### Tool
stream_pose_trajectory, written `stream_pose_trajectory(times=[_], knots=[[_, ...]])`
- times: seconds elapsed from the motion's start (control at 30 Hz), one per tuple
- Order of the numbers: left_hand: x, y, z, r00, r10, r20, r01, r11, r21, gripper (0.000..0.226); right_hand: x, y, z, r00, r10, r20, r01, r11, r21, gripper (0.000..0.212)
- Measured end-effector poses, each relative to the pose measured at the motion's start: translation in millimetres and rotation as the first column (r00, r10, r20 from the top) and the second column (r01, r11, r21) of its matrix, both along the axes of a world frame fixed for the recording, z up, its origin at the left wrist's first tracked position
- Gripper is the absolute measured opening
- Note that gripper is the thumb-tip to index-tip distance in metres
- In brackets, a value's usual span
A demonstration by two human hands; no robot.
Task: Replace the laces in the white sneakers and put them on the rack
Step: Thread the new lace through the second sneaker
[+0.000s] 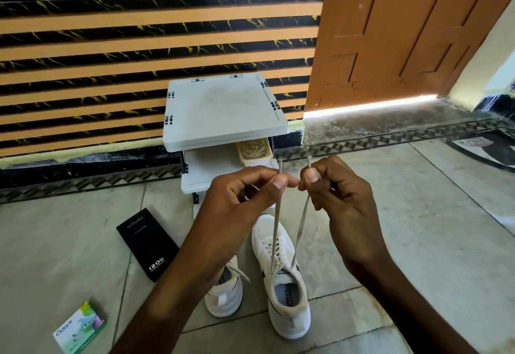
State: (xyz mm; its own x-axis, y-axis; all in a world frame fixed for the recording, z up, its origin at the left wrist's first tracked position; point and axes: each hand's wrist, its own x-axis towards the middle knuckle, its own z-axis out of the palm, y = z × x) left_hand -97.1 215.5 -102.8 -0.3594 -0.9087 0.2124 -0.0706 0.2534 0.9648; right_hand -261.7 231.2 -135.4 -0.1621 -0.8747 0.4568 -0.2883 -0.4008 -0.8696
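Two white sneakers stand on the tiled floor. The right sneaker (284,292) is laced, and its two lace ends run taut up to my hands. My left hand (245,192) pinches the left lace end (276,214) between thumb and forefinger. My right hand (334,186) pinches the right lace end (302,219) the same way. Both tips stick up above my fingers. The left sneaker (223,295) is partly hidden under my left forearm, with a loose lace showing. The white rack (223,108) stands just beyond, against the wall.
A beige tray of laces (255,151) sits on the rack's lower shelf. A black box (147,245) and a green-white carton (79,328) lie on the floor at left. A brown door (404,33) stands at the right, with light under it.
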Motion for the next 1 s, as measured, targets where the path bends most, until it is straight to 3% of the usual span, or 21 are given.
stream_pose_trajectory(times=[0.17, 0.27, 0.43, 0.5, 0.57, 0.6, 0.67, 0.73, 0.83, 1.0], knots=[[-2, -6, -15, 0.999, 0.034, 0.005, -0.034, 0.999, 0.001, 0.017, -2, -4, -10, 0.999, 0.024, -0.033, -0.023, 0.999, 0.045, 0.024], [-5, -21, -45, 0.997, 0.074, 0.028, -0.076, 0.996, 0.053, 0.017, -8, -14, -30, 0.990, 0.030, -0.139, -0.007, 0.987, 0.158, 0.026], [-13, -47, -124, 0.986, 0.151, 0.069, -0.166, 0.927, 0.337, 0.013, -23, -28, -96, 0.939, -0.005, -0.345, 0.158, 0.894, 0.419, 0.020], [-13, -52, -155, 0.973, 0.131, 0.190, -0.199, 0.893, 0.404, 0.042, -28, -27, -119, 0.934, 0.072, -0.349, 0.130, 0.843, 0.522, 0.016], [-11, -49, -177, 0.934, 0.043, 0.356, -0.198, 0.889, 0.413, 0.069, -33, -24, -137, 0.918, 0.152, -0.365, 0.111, 0.786, 0.608, 0.031], [-11, -45, -185, 0.904, -0.010, 0.427, -0.185, 0.892, 0.412, 0.070, -36, -22, -144, 0.898, 0.162, -0.409, 0.151, 0.759, 0.633, 0.031], [-10, -36, -197, 0.794, -0.084, 0.602, -0.201, 0.898, 0.391, 0.051, -41, -18, -159, 0.831, 0.140, -0.539, 0.314, 0.680, 0.662, 0.020], [-9, -27, -207, 0.666, -0.122, 0.735, -0.222, 0.909, 0.353, 0.031, -46, -12, -173, 0.778, 0.177, -0.603, 0.417, 0.573, 0.706, 0.043], [-11, -18, -217, 0.685, -0.107, 0.721, -0.209, 0.919, 0.336, 0.031, -42, -3, -183, 0.859, 0.252, -0.447, 0.292, 0.475, 0.830, 0.055], [-16, -17, -218, 0.774, -0.055, 0.631, -0.164, 0.945, 0.283, 0.017, -30, 1, -193, 0.918, 0.120, -0.377, 0.195, 0.692, 0.695, 0.022]])
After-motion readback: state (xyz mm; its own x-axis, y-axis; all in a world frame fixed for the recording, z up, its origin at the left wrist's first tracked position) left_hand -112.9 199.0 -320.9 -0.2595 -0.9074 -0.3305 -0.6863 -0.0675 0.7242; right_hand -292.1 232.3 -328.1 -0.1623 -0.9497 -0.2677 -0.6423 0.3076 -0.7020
